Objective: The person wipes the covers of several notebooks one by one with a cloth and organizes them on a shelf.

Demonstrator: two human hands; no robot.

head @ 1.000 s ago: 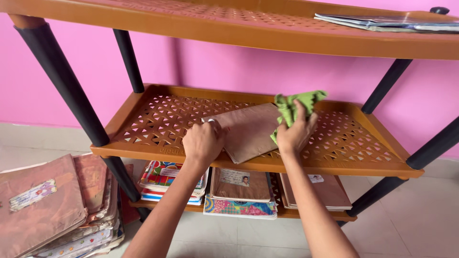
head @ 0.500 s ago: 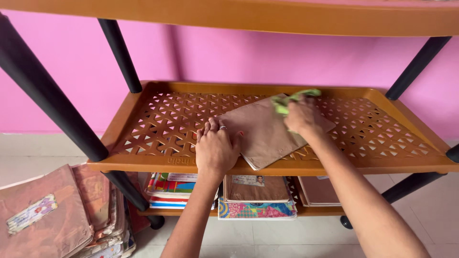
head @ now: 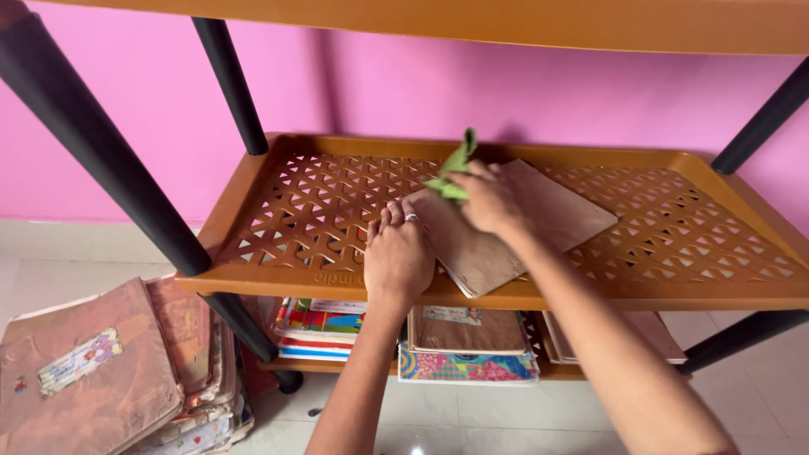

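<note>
A brown paper-covered book (head: 552, 215) lies at an angle on the middle orange shelf (head: 320, 202) of a plastic rack. My left hand (head: 399, 255), with a ring on one finger, rests flat on the shelf and presses the book's left edge. My right hand (head: 487, 198) is closed around a green cloth (head: 453, 168) and holds it against the book's upper left part. The cloth's corner sticks up above my fingers.
Black rack legs (head: 93, 143) stand at the left and right. The lower shelf carries stacks of books (head: 468, 341), some with colourful covers. A pile of brown-covered books (head: 93, 371) sits on the tiled floor at the left. A pink wall is behind.
My right hand has come down from above the book and swept the cloth leftward across its cover. My left hand stayed at the book's edge. The view has moved closer to the shelf.
</note>
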